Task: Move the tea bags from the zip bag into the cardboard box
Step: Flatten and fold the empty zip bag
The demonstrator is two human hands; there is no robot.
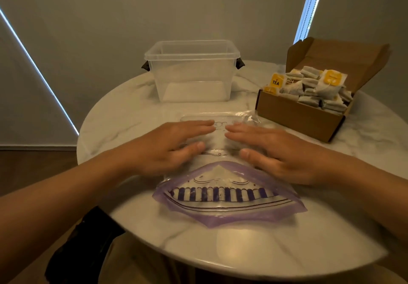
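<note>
A clear zip bag [223,197] with a purple zip edge and a striped print lies flat in the middle of the round table, its purple mouth toward me. My left hand [167,149] and my right hand [273,151] rest side by side on its far half, fingers straight and pointing inward. The bag looks flat under them. To the right stands the open cardboard box [295,113], lid tilted back, heaped with several tea bags [313,89] with yellow tags.
An empty clear plastic tub [192,71] with dark side clips stands at the back of the marble table [136,115]. A dark chair or cloth [84,244] sits below the table's near left edge. Walls close in behind.
</note>
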